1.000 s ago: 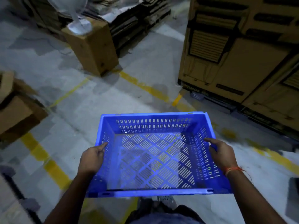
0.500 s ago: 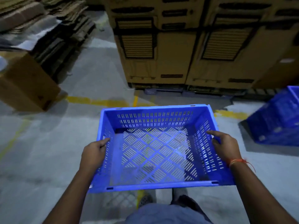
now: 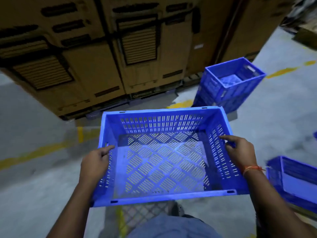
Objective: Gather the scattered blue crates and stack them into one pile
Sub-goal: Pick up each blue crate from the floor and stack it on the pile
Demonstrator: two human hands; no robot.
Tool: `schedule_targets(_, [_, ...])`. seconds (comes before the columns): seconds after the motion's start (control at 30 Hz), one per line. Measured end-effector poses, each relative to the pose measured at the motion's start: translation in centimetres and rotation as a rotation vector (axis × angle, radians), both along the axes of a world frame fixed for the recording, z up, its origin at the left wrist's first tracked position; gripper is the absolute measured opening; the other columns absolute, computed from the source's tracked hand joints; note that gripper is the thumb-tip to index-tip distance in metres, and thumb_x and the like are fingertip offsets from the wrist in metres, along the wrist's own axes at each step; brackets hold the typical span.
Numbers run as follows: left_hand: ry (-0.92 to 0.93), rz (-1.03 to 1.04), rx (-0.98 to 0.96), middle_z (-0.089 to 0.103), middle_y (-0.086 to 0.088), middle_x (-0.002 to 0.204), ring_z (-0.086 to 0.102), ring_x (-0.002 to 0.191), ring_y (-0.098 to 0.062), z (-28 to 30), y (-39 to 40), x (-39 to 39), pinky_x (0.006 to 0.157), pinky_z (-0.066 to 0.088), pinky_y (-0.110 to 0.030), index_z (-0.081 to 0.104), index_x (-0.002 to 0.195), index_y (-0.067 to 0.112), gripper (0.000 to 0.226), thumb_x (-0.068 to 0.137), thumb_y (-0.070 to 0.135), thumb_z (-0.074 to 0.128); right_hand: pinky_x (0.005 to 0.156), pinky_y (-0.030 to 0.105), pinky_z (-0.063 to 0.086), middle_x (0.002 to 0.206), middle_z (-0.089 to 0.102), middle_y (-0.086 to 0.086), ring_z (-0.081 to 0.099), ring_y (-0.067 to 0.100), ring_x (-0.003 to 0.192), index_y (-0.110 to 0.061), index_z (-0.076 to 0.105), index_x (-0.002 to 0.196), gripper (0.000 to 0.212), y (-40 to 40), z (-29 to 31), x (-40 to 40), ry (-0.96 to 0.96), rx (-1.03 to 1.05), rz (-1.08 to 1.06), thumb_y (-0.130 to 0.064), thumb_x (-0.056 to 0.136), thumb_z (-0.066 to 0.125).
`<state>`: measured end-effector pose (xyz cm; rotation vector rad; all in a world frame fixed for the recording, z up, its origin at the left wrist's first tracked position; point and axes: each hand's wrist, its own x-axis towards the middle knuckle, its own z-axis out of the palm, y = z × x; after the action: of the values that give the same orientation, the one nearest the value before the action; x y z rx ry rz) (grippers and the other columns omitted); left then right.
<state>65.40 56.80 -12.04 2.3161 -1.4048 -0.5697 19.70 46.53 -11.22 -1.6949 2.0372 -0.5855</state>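
I carry an empty blue slotted crate in front of my waist, held level above the floor. My left hand grips its left wall and my right hand grips its right wall, fingers hooked over the rims. A pile of blue crates stands on the floor ahead to the right, next to the cartons. Another blue crate lies on the floor at the right edge, partly behind my right forearm.
Tall brown cartons on pallets fill the space ahead and to the left. Yellow floor lines cross the grey concrete. My foot shows below the carried crate. A dark heap sits at the top right.
The view has swung to the right with the crate still held in both hands. The pile of blue crates has come fully into sight ahead right, and another crate appeared at the right edge.
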Motion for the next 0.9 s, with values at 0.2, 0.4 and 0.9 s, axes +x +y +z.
schedule_targets(0.2, [0.018, -0.121, -0.032, 0.076, -0.013, 0.089, 0.071, 0.077, -0.032, 0.6, -8.6, -8.9, 0.061, 0.042, -0.03, 0.075, 0.106, 0.037, 0.037, 0.088, 0.011, 0.057, 0.084, 0.033, 0.05, 0.099, 0.075, 0.01, 0.069, 0.032, 0.095, -0.026, 0.076, 0.105, 0.04, -2.2, 0.2, -9.3, 0.024, -0.045, -0.136, 0.0, 0.077, 0.062])
schedule_targets(0.4, [0.01, -0.255, -0.046, 0.077, -0.01, 0.088, 0.068, 0.065, -0.028, 1.0, -16.3, -17.5, 0.061, 0.04, -0.028, 0.078, 0.102, 0.031, 0.038, 0.085, 0.004, 0.059, 0.073, 0.035, 0.052, 0.102, 0.075, 0.007, 0.07, 0.03, 0.083, -0.029, 0.075, 0.103, 0.037, -3.0, 0.2, -17.7, 0.006, -0.048, -0.288, -0.004, 0.078, 0.063])
schedule_targets(0.9, [0.078, -0.452, 0.021, 0.078, 0.002, 0.09, 0.067, 0.056, -0.014, -2.0, -39.0, -34.9, 0.061, 0.051, -0.03, 0.074, 0.09, 0.043, 0.038, 0.085, 0.007, 0.061, 0.067, 0.036, 0.053, 0.099, 0.076, 0.006, 0.069, 0.025, 0.07, -0.03, 0.075, 0.104, 0.035, -16.5, 0.7, -33.5, 0.025, 0.002, -0.484, -0.006, 0.079, 0.066])
